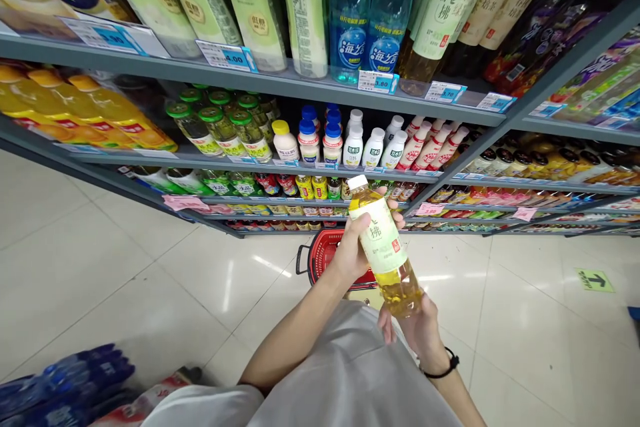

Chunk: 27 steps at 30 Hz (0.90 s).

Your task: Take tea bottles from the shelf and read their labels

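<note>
I hold a tea bottle (384, 240) with a white cap, pale green label and amber drink, tilted in front of my body. My left hand (351, 250) is wrapped round its upper part, thumb on the label and fingertips showing on the far side. Around the bottle's base, my right hand (423, 328) supports it with curled fingers; a black band circles that wrist. Below the bottle, a red shopping basket (320, 257) with a black handle is partly hidden by my left arm. A similar tea bottle (440, 10) stands on the top visible shelf.
Drink shelves (300, 83) run across the view ahead, with price tags on their edges. Orange juice bottles (100, 103) stand at left and small white bottles (374, 147) mid-shelf. Blue-wrapped packs (65, 380) lie at lower left. A green arrow sticker (595, 280) marks the tiled floor.
</note>
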Each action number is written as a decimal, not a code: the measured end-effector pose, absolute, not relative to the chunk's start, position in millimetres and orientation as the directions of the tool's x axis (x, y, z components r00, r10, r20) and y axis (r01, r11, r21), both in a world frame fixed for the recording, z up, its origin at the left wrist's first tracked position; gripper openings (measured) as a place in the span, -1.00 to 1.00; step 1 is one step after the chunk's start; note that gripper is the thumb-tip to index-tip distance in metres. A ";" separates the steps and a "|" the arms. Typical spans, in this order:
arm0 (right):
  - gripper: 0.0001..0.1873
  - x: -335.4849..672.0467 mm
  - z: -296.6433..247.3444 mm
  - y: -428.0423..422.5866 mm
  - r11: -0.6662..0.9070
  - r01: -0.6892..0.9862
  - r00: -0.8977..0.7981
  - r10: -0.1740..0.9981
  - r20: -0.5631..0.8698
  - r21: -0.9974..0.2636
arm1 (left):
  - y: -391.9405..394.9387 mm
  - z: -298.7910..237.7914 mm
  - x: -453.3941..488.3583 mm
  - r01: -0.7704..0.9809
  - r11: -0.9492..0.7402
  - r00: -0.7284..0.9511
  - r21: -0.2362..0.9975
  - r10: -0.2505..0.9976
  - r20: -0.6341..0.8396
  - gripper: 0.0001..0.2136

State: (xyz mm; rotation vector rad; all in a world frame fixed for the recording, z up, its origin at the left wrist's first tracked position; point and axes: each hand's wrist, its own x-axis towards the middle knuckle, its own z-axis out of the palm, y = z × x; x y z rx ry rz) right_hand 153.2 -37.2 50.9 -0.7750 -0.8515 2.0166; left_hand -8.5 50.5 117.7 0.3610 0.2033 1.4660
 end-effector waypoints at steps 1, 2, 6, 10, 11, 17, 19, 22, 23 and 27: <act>-0.18 150.3 53.4 -37.1 -0.517 -0.440 -0.527 0.811 -0.254 -0.735 | 50.8 117.2 -7.7 -0.940 0.077 0.111 0.332 0.990 0.083 -0.40; -0.13 147.6 55.9 -36.8 -0.567 -0.448 -0.551 0.784 -0.286 -0.691 | 51.0 116.7 -6.9 -0.948 0.087 0.118 0.307 0.990 0.083 -0.42; 0.01 141.1 62.3 -31.9 -0.661 -0.442 -0.603 0.720 -0.344 -0.606 | 51.6 115.4 -5.4 -0.958 0.060 0.082 0.281 0.994 0.066 -0.53; -0.14 142.2 60.8 -27.9 -0.490 -0.404 -0.468 0.836 -0.286 -0.772 | 52.3 116.0 -7.8 -0.954 0.031 0.038 0.297 0.999 0.019 -0.54; -0.22 143.2 59.1 -28.0 -0.392 -0.383 -0.398 0.887 -0.233 -0.836 | 52.5 116.2 -8.9 -0.952 0.035 0.038 0.303 0.999 0.004 -0.52; -0.26 147.3 48.9 -29.8 0.082 0.006 -0.147 0.986 0.080 -0.997 | 54.5 116.1 -15.3 -0.918 -0.012 -0.027 0.396 0.999 -0.031 -0.47; -0.29 146.1 47.4 -29.2 0.108 0.063 -0.154 0.983 0.097 -0.992 | 55.1 116.0 -16.7 -0.911 -0.007 -0.027 0.411 0.999 -0.042 -0.44; -0.35 144.7 46.0 -28.5 0.104 0.077 -0.163 0.982 0.090 -0.992 | 54.4 115.1 -17.7 -0.907 0.009 -0.018 0.421 0.998 -0.061 -0.44; -0.37 144.6 45.8 -28.6 0.099 0.074 -0.165 0.983 0.085 -0.992 | 53.9 114.6 -17.8 -0.906 0.009 -0.021 0.423 0.998 -0.065 -0.44; -0.46 145.3 49.7 -30.6 0.022 0.027 -0.162 0.987 0.017 -0.999 | 50.5 113.0 -18.1 -0.899 0.009 -0.032 0.437 0.996 -0.086 -0.49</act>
